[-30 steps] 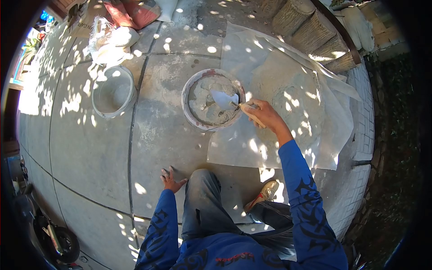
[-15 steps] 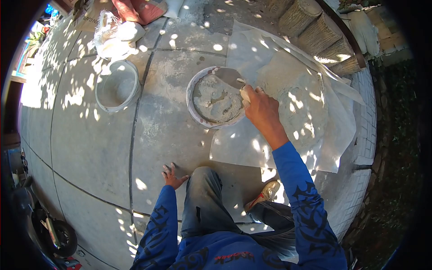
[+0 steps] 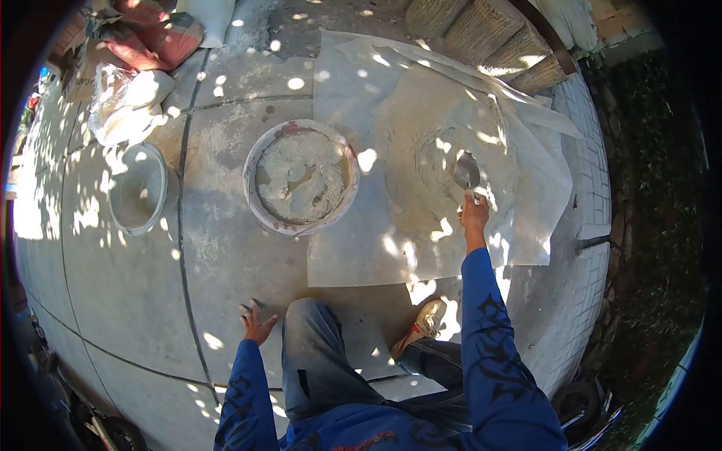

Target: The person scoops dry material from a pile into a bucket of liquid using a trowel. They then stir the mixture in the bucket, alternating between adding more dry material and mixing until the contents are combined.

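My right hand [image 3: 475, 213] is closed round the handle of a trowel [image 3: 466, 171]. The trowel's metal blade lies over the grey powdery mix [image 3: 421, 165] heaped on a clear plastic sheet [image 3: 342, 259]. Left of the sheet stands a round tub [image 3: 250, 197] with a pale, stained rim, holding thick grey mortar [image 3: 301, 161] with a wet hollow in its middle. Down beside my bent knee, my left hand [image 3: 258, 323] is open with fingers spread, low over the concrete and holding nothing.
A pale bucket [image 3: 164, 180] stands farther left on the concrete. Behind it are a white plastic bag [image 3: 124, 105] and a red sack [image 3: 162, 41]. Log-like posts [image 3: 485, 34] border the far side, and a brick edging [image 3: 590, 165] runs along the right.
My right hand has moved right with the trowel, from the tub to the mix on the sheet. The view has shifted rightward. My left hand stays low by the knee.
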`<state>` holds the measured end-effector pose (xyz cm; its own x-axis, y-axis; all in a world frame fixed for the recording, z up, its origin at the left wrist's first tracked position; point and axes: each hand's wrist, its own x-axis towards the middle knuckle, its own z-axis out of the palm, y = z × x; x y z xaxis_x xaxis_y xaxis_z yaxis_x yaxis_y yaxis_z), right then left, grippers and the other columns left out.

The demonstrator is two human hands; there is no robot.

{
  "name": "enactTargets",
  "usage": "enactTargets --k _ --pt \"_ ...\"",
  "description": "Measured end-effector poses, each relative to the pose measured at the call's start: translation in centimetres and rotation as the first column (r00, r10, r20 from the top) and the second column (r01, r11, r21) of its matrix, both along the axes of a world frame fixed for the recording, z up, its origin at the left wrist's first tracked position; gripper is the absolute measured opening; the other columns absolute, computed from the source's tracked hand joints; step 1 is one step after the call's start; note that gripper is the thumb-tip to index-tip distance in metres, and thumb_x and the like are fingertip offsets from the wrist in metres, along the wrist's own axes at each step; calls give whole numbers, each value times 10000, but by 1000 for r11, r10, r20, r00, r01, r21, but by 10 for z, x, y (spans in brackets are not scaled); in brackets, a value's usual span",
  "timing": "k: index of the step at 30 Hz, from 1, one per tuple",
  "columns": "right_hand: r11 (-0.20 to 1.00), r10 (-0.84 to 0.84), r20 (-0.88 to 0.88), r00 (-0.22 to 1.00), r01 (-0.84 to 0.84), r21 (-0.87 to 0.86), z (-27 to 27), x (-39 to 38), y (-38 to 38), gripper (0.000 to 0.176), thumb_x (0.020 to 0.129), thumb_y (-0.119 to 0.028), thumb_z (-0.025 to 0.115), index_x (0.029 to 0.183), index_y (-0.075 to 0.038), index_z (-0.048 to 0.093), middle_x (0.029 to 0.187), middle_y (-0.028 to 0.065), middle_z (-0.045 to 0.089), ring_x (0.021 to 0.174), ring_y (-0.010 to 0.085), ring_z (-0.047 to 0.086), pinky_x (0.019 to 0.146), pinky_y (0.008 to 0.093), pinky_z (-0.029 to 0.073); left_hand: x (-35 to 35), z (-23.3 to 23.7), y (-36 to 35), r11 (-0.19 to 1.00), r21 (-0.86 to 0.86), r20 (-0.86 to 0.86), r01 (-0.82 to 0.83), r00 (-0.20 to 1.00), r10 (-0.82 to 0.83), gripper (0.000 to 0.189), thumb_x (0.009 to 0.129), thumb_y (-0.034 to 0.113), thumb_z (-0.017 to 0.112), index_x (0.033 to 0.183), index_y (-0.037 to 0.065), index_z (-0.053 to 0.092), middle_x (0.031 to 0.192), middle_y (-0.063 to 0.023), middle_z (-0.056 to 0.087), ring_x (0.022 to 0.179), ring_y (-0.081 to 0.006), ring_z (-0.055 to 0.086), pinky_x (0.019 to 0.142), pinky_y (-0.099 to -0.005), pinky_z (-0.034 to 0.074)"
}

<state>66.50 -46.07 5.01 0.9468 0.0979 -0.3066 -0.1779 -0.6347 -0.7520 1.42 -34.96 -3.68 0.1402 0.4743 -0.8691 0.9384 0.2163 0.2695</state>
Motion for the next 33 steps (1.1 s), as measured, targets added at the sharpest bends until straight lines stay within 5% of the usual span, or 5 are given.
enactTargets --k 8,16,28,31,33 --pt "999 -28 -32 999 29 39 -48 -8 38 292 916 -274 694 1126 -90 605 712 82 619 483 184 586 388 342 439 -3 2 -3 1000 4 -12 -6 1000 6 1146 827 642 689 1605 267 -63 1616 -238 -242 1463 -563 -127 1184 -636 106" --pt "919 6 -197 980 72 387 -42 -34 45 346 937 -277 680 1186 -56 587 748 90 642 540 167 596 420 310 438 -5 1 1 1000 -8 -8 -9 1000 9 1133 831 657 675 1606 263 -51 1614 -244 -240 1461 -568 -123 1185 -636 104" --pt "964 -29 -230 973 89 251 -6 -49 -24 297 937 -276 673 1169 -106 600 750 88 618 525 147 558 404 273 418 4 6 3 1000 -7 -14 -10 1000 10 1082 857 703 596 1606 263 -49 1610 -278 -214 1447 -592 -127 1183 -642 84" --pt "949 -31 -258 966 109 296 21 -55 -30 320 933 -266 681 1193 -94 606 756 85 635 500 141 550 390 281 407 5 4 1 999 52 -32 8 999 -6 1047 859 680 611 1611 187 75 1616 -320 -100 1475 -558 -53 1205 -577 137" --pt "941 40 -262 964 52 334 46 -61 -27 300 941 -257 673 1186 -95 609 740 80 621 497 134 542 391 278 406 7 -1 8 975 206 98 -85 993 66 918 888 613 624 1556 78 291 1591 -344 159 1486 -493 150 1206 -487 223"
